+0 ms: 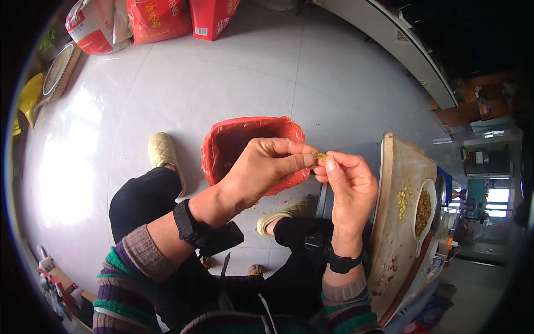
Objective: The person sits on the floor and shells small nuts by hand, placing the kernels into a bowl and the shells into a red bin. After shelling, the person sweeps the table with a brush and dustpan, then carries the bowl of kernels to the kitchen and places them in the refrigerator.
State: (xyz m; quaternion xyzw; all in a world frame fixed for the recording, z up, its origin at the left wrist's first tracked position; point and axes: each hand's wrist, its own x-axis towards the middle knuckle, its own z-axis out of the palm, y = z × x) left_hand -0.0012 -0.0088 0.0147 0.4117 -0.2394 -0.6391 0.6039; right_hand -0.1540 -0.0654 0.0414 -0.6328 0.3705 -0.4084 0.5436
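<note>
Between the fingertips of both hands is a small yellow-brown morsel (321, 157), perhaps a dried fruit or pod; the fingers cover part of it. My left hand (267, 165) pinches its left end with thumb and forefinger. At the other end, my right hand (350, 179) grips it between thumb and fingers. Both hands are over the right side of a bin lined with a red plastic bag (210, 146), whose inside is dark. To the right, a wooden board (388, 225) carries a small heap of yellow-green pieces (402, 203) and a white dish (433, 196) full of brown bits (423, 211).
Reddish-brown scraps (388, 271) lie on the board's near part. Crumbs dot the tiled floor (233, 79) around the bin. Red and white bags (158, 21) and a red box (212, 18) stand at the far side. My slippered feet (162, 152) flank the bin.
</note>
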